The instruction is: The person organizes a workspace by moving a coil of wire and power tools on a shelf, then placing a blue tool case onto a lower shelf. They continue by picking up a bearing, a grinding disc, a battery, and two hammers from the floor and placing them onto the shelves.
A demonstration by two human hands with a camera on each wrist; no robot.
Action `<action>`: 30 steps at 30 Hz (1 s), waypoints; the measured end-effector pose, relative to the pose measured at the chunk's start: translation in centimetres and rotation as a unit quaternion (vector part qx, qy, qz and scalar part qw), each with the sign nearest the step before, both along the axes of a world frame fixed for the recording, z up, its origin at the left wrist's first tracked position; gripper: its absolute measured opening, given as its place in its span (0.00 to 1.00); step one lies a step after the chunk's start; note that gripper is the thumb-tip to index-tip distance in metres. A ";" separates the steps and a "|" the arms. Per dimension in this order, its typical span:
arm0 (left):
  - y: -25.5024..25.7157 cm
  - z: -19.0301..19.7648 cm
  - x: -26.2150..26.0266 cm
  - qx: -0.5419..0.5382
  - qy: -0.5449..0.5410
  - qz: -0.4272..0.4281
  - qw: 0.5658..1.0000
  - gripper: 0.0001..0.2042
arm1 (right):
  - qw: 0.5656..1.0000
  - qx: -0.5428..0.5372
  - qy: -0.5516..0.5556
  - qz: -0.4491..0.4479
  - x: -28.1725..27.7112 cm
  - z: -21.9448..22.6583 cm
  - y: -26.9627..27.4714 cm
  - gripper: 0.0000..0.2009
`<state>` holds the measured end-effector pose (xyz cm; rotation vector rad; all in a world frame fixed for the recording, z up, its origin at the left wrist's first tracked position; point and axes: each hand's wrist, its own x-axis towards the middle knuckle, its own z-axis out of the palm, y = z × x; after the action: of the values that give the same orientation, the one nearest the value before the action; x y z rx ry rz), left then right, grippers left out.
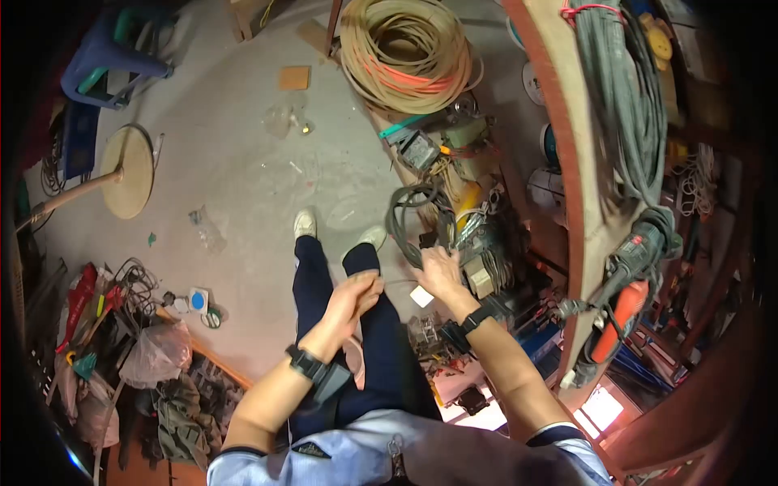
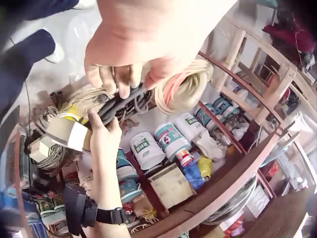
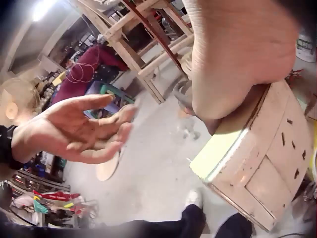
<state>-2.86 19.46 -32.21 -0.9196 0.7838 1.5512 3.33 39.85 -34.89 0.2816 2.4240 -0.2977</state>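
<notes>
My right hand (image 1: 440,274) grips a coil of black cable (image 1: 403,215), seen from the other side in the left wrist view with the fingers at the dark strands (image 2: 119,106). Close below that hand is a pale, worn box (image 3: 270,173) with small dark slots in its face. The left hand (image 3: 89,130) is held palm up in the right wrist view, fingers loosely bent and nothing in them. In the head view it hovers over my legs, to the left of the right hand.
Tools and wires crowd the floor at right, below a big hose coil (image 1: 405,61). A wooden rack beam (image 1: 559,162) runs along the right, with paint buckets (image 2: 147,150) behind. At left stand a round-based pole (image 1: 130,172), a blue stool (image 1: 113,61) and a clutter heap (image 1: 158,356).
</notes>
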 end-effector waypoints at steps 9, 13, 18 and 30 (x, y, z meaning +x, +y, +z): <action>-6.3 -7.7 3.6 -0.058 -0.078 0.075 0.992 0.10 | 0.980 0.177 0.085 -0.033 -3.0 -10.8 8.6 0.16; -6.2 -10.4 4.3 -0.044 -0.104 0.053 0.992 0.14 | 0.969 0.225 0.099 -0.035 -6.7 -14.6 11.5 0.16; -4.4 -12.1 3.7 -0.041 -0.110 0.040 0.992 0.13 | 0.968 0.239 0.062 -0.046 -11.0 -19.9 11.7 0.16; -4.8 -13.3 1.4 -0.049 -0.101 0.019 0.993 0.14 | 0.965 0.239 -0.107 -0.018 -17.6 -21.2 10.0 0.16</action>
<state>-1.44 14.63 -45.55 -1.1514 0.7054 1.4351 -14.31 49.88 -56.12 0.5409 2.2465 0.2990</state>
